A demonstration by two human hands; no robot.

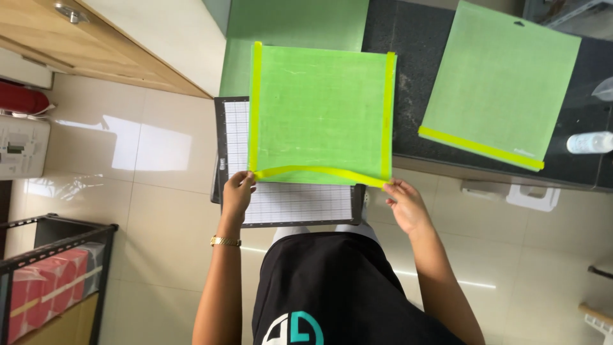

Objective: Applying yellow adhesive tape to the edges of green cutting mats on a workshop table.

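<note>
- Both hands pinched the near corners of a green sheet (321,114): left hand (237,191), right hand (406,204).
- Under the hands lay a gridded mat (287,203).
- Its near yellow tape strip (319,172) bowed upward; uneven pulling could wrinkle it, I think.
- Beyond the right hand, a second green mat (501,83) rested on the dark counter (415,38).

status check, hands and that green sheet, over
Left hand and right hand pinch near corners of green sheet. Near edge with yellow tape bows up off gridded mat. Nothing in the way.

both hands (237,191) on green sheet (321,115)
</note>
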